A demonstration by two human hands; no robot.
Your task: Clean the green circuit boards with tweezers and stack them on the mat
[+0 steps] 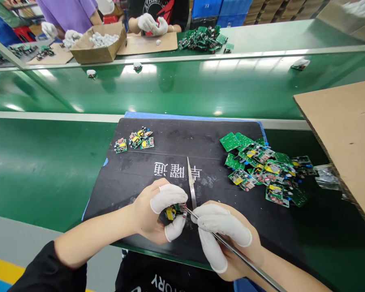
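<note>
Between the white-cotted thumb and fingers of my left hand (158, 211) is a small circuit board (171, 212) with a yellow part on it. My right hand (225, 235), also in white finger cots, grips a long thin metal rod-like tool (235, 250). The tool's tip meets the edge of the board; its exact shape there is too small to tell. Just beyond my hands, a pair of metal tweezers or a similar pointed strip (191, 182) lies on the black mat (134, 170). Fingers partly hide the board.
A heap of circuit boards (261, 166) lies on the mat's right; several smaller boards (141, 138) sit at its upper left. A cardboard sheet (343, 121) juts in at right. Beyond, a green conveyor (176, 89) carries small white-topped pieces. Across it, co-workers' gloved hands (152, 24) work near a carton (109, 50).
</note>
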